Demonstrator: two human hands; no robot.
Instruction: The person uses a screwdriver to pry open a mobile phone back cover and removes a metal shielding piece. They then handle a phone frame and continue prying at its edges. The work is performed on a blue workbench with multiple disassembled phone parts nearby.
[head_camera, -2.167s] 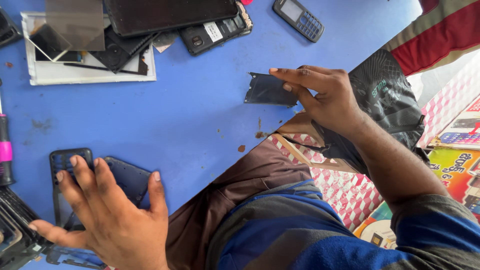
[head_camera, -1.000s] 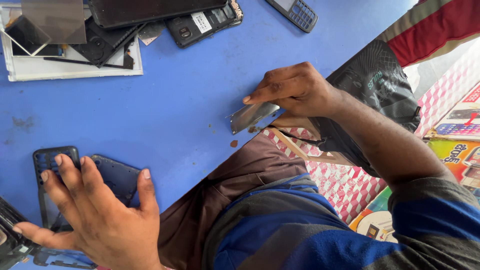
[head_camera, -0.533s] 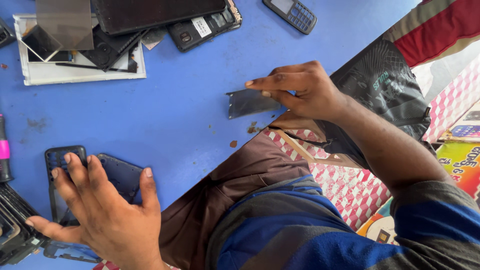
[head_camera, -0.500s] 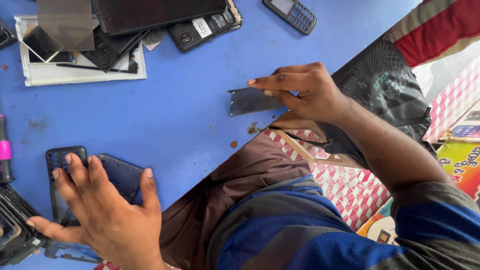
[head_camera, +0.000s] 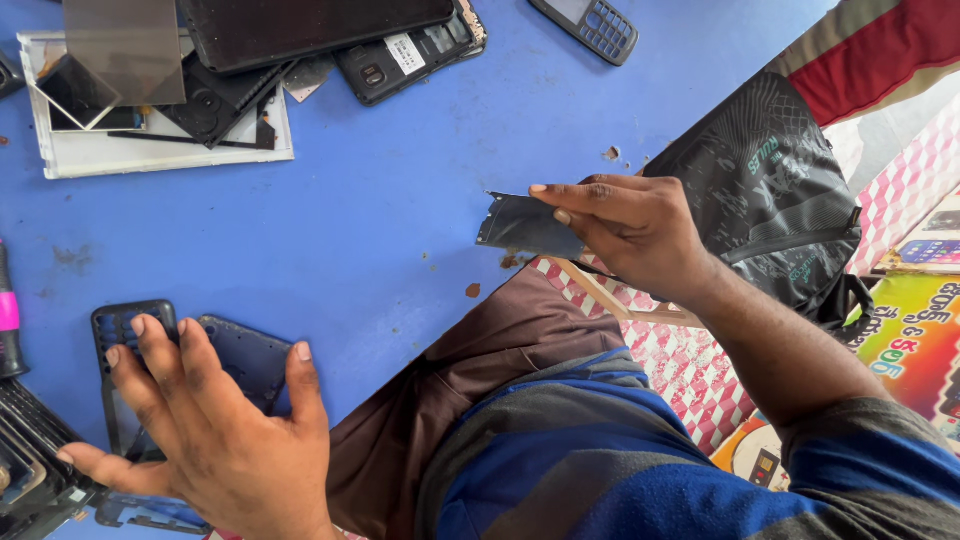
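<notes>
Right hand (head_camera: 640, 225): holds one thin dark sheet (head_camera: 527, 226), pinched at its right end between thumb and forefinger, the other fingers curled narrow behind it. The sheet sits over the near edge of the blue table (head_camera: 400, 210), just above the person's lap. Its long axis runs roughly left to right, with a slight downward slope toward the hand; the free end points left and shows a ragged, notched corner. What the sheet is made of cannot be told from this view.

Left hand (head_camera: 205, 430): spread wide, palm down, fingers splayed. It rests on two dark items at the lower left of the table: one black phone frame (head_camera: 125, 375), long axis running away from the person, and one dark blue back cover (head_camera: 250, 360) just beside it, partly under the fingers. The hand grips nothing.

Other items, counted: one white tray (head_camera: 150, 155) at the upper left, bearing a heap of dark phone parts; one large dark tablet (head_camera: 310, 25) overlapping it; one keypad phone (head_camera: 585, 25) at the top edge, well apart from both hands; one black bag (head_camera: 770, 190) just behind the right hand. A further stack of dark frames lies at the lower left edge; their number is unclear.
</notes>
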